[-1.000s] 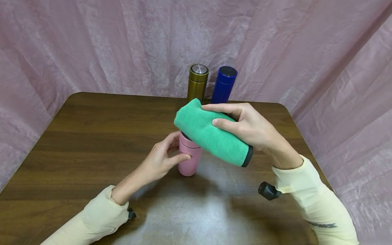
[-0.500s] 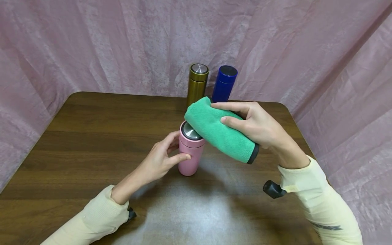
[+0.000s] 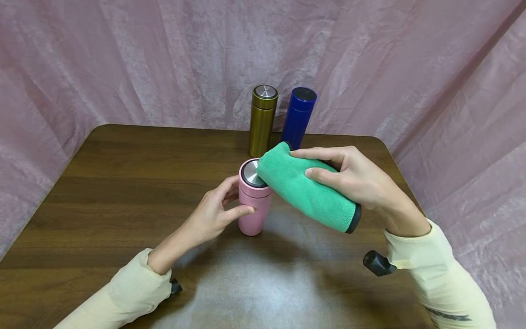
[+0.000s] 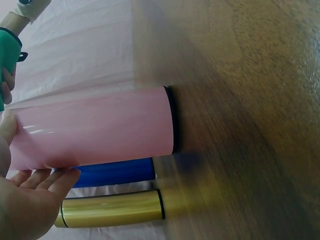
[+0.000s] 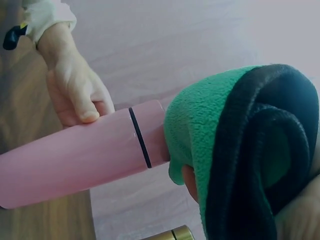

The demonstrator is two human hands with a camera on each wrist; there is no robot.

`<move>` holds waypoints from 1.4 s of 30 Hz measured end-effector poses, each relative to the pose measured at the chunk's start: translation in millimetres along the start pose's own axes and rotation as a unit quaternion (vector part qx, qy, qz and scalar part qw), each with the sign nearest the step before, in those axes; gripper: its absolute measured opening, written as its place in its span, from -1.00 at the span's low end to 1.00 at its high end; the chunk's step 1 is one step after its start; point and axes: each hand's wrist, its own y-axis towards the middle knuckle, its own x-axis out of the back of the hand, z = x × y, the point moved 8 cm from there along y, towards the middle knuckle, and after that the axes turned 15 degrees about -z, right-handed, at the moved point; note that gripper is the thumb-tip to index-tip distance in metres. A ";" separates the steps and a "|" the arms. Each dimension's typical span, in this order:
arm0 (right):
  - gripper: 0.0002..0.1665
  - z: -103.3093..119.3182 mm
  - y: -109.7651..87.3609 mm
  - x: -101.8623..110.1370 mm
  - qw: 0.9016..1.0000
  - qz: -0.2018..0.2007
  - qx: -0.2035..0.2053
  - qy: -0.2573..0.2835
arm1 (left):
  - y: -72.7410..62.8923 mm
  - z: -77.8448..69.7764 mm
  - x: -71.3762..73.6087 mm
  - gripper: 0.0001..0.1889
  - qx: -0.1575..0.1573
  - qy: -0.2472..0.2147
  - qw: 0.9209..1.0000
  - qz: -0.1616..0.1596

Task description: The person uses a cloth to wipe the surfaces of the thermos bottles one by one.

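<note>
Green cloth (image 3: 306,194) is held in the part-spread right grip (image 3: 357,176); the left grip (image 3: 213,210) clasps a pink bottle (image 3: 260,208).

no readable text, sleeve marking (image 3: 448,314) illegible

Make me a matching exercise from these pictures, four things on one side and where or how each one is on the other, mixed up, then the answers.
Things:
1. Pink bottle
2. Gold bottle
3. Blue bottle
4. Green cloth

Places and states:
A. Held in the right hand
B. Farther back, black top
C. Gripped by the left hand
D. Farther back, silver top

Pairs: 1-C, 2-D, 3-B, 4-A
</note>
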 end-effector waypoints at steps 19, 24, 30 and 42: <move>-0.57 7.6 -5.1 -2.9 0.999 0.024 0.023 0.025 | 1.1 0.3 -1.3 -0.30 0.002 -0.003 1.000 0.003; -0.56 12.4 -4.1 -8.5 0.998 0.033 0.030 0.046 | 0.6 0.8 -0.7 -0.29 0.000 -0.001 1.000 0.000; -0.56 25.0 2.3 -17.1 0.997 0.040 0.064 0.035 | -0.2 0.7 0.3 -0.29 -0.002 0.004 1.000 0.003; -0.59 38.8 19.8 -25.9 0.997 0.022 0.062 -0.029 | 0.7 0.0 0.6 -0.40 -0.007 -0.006 1.000 0.010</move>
